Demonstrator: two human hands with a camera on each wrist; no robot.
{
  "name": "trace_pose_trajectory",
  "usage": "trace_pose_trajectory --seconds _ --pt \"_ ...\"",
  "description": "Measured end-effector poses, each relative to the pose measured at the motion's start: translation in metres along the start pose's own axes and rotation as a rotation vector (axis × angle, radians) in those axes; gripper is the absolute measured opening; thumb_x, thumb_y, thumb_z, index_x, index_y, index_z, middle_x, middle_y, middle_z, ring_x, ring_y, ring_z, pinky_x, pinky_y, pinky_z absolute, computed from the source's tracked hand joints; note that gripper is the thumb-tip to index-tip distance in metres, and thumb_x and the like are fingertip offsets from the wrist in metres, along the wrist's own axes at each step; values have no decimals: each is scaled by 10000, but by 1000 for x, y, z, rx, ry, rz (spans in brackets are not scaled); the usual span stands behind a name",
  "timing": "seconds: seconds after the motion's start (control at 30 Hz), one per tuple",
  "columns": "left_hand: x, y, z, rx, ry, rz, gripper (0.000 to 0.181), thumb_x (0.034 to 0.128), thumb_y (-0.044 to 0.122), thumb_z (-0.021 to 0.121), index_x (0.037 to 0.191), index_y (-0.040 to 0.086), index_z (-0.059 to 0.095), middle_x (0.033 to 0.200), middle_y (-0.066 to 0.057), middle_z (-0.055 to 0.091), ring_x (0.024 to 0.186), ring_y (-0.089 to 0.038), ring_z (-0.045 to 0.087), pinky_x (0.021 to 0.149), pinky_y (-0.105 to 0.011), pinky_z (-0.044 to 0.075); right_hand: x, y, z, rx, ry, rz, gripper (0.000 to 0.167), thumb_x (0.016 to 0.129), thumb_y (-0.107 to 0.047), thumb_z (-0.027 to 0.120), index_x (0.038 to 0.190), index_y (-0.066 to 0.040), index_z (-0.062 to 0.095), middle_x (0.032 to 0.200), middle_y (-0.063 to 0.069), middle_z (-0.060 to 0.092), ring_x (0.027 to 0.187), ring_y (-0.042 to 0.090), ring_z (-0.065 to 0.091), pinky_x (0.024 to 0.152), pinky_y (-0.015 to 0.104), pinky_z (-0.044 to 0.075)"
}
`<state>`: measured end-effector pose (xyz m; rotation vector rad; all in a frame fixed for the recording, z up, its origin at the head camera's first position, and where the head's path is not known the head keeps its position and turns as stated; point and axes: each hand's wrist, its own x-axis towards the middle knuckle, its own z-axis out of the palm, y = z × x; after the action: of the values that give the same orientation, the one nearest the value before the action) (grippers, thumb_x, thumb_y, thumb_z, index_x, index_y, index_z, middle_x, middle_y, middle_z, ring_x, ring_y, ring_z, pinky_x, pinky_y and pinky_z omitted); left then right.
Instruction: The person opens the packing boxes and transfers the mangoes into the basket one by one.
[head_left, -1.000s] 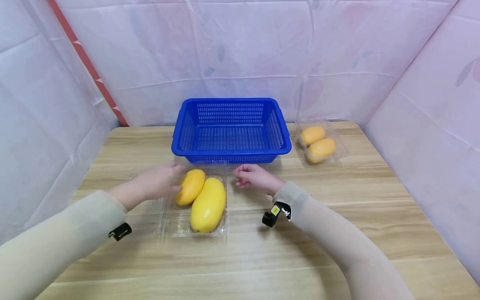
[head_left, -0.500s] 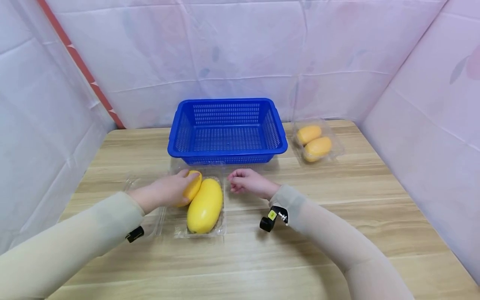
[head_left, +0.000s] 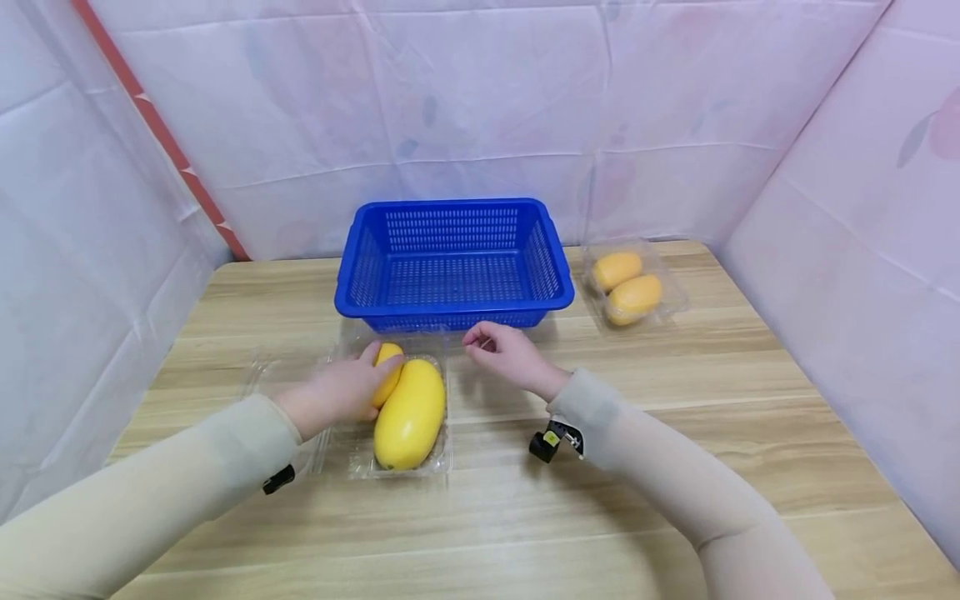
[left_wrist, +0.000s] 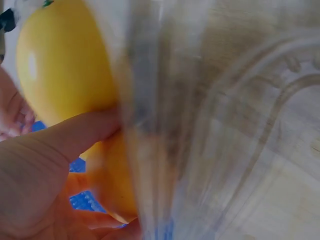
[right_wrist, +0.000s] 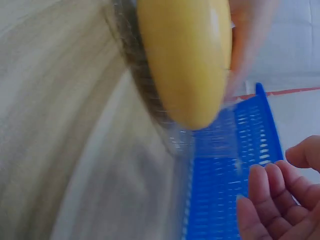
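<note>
Two bare hands work over a wood-grained table. The left hand [head_left: 336, 392] grips a smaller fruit [head_left: 391, 387], with its thumb along one side and its fingers wrapped around the other. The right hand [head_left: 513, 357] holds nothing; its fingers curve loosely above the table, just beside the container.

The smaller fruit is a plump, smooth oval, deep golden yellow shading to orange, partly hidden by the hand. It sits in a clear plastic container [head_left: 358, 457] toward the table's left edge, touching a larger fruit [head_left: 410, 417]. That one is longer, bright lemon yellow and glossy, with a small green mark at the end nearest the person. The container is thin, see-through and creased with reflections; its clear lid [left_wrist: 260, 135], ridged and round-cornered, spreads toward the left edge of the table [head_left: 600, 517].

Behind the container, along the far edge, stands a blue basket [head_left: 454, 310] of rigid plastic, rectangular, with a smooth wide rim and slotted mesh walls. Near the far right corner, a second clear container [head_left: 670, 310] holds two orange fruits [head_left: 635, 297], both smooth ovals. Pale, creased cloth [head_left: 480, 83] with faint flowers hangs behind the table.
</note>
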<state>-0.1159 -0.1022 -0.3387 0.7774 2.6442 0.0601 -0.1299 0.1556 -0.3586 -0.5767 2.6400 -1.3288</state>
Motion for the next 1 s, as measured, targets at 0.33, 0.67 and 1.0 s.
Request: trace_pose_trajectory --seconds 0.33,0.67,1.0 --pt "-2 2 4 79 43 13 761 792 263 742 1430 88 365 1431 -331 246 1073 -472 510 780 -523 499 -4 3 -41 -520 224 -335 229 859 -88 632 1077 -20 612 1071 119 601 1002 269 547 888 391 447" --pt "-8 -8 18 126 180 102 664 800 220 668 1399 85 415 1413 -286 335 1098 -502 485 795 -583 472 -4 24 -65 -566 105 -244 381 873 -93 629 1233 -5 543 1209 156 560 1130 309 496 985 448 372" --pt "-17 -15 14 71 303 182 549 798 141 641 1326 61 511 1355 -240 445 1092 -422 534 813 -519 493 -4 28 -75 -515 113 -306 282 861 32 601 1141 13 628 1165 156 586 1110 304 525 939 432 431"
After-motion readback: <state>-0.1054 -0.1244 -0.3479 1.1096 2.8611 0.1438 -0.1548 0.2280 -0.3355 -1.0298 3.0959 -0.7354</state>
